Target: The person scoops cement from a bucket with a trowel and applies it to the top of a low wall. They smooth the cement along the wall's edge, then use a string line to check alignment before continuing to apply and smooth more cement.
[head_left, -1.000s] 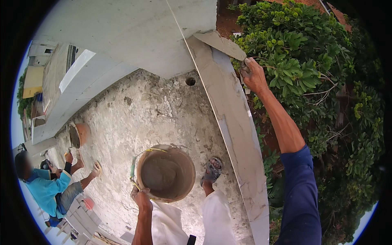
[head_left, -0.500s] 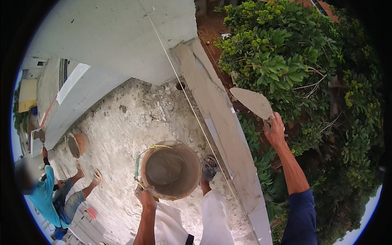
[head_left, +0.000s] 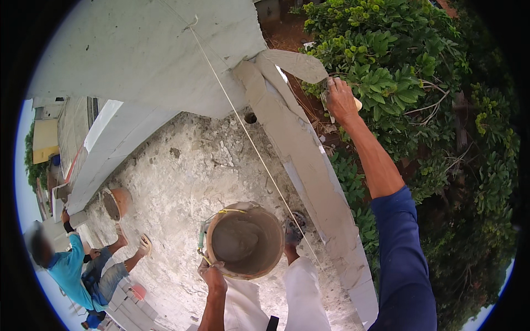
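Observation:
My right hand [head_left: 342,100], arm stretched out past the wall, is closed around the handle of a trowel [head_left: 298,65]. The trowel's flat, mortar-coated blade reaches to the far end of the low wall [head_left: 309,165], where its tip meets the wet grey mortar on top. Fingers of my left hand [head_left: 212,276] are closed on the rim of a round bucket [head_left: 265,212], beside its yellow handle and green grip. Grey wet mortar [head_left: 234,240] lies inside the bucket, which is in front of my legs.
A taut white string [head_left: 243,121] runs along the wall's inner side. The tall grey wall [head_left: 154,49] stands ahead. At left a person in a blue shirt [head_left: 74,276] sits near another bucket [head_left: 122,201]. Leafy trees [head_left: 381,60] lie below, beyond the wall, at right.
My right hand has carried the trowel forward and left, from over the greenery to the wall's far end. My left hand stays at the bucket's rim. The view has shifted slightly.

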Available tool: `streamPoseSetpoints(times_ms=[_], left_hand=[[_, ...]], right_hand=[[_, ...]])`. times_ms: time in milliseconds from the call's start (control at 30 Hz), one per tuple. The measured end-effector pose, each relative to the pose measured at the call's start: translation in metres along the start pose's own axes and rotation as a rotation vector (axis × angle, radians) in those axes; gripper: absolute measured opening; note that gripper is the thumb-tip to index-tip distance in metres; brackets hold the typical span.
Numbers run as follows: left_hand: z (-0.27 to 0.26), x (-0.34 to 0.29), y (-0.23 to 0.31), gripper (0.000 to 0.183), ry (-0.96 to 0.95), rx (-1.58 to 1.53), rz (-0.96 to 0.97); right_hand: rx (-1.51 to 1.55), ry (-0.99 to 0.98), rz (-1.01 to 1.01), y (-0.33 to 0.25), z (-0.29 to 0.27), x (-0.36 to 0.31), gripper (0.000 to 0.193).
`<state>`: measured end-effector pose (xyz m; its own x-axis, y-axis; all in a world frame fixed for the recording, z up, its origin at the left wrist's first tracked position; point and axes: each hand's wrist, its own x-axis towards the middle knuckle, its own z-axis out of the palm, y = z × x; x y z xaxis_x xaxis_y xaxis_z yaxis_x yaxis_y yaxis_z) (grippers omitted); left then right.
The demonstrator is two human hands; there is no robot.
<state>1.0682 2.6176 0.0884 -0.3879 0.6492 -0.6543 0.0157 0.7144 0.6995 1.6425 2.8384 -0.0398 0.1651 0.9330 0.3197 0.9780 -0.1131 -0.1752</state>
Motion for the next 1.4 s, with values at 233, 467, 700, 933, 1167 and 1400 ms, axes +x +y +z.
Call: streamPoseSetpoints(times_ms=[233, 467, 700, 933, 1167, 1400], left_hand=[[-0.005, -0.01, 0.01, 0.058, 0.008, 0.048, 0.018], [0.001, -0.02, 0.019, 0.059, -0.061, 0.197, 0.035], [-0.005, -0.028, 0.033, 0.06, -0.184, 0.148, 0.089], [0.006, -0.032, 0.016, 0.061, -0.206, 0.224, 0.093], [-0.011, -0.029, 0.016, 0.057, -0.222, 0.239, 0.08], [-0.018, -0.021, 0.015, 0.051, -0.249, 0.269, 0.122]], right_hand=[[0.143, -0.112, 0.081, 0.011, -0.073, -0.061, 0.047], [0.161, -0.283, -0.178, -0.014, -0.093, -0.17, 0.061], [0.093, -0.226, 0.132, -0.005, -0.174, -0.296, 0.059], [0.29, -0.11, 0.002, -0.02, -0.134, -0.22, 0.054], [0.144, -0.18, -0.158, -0.012, -0.091, -0.236, 0.037], [0.053, -0.68, 0.189, 0.038, -0.187, -0.338, 0.047]])
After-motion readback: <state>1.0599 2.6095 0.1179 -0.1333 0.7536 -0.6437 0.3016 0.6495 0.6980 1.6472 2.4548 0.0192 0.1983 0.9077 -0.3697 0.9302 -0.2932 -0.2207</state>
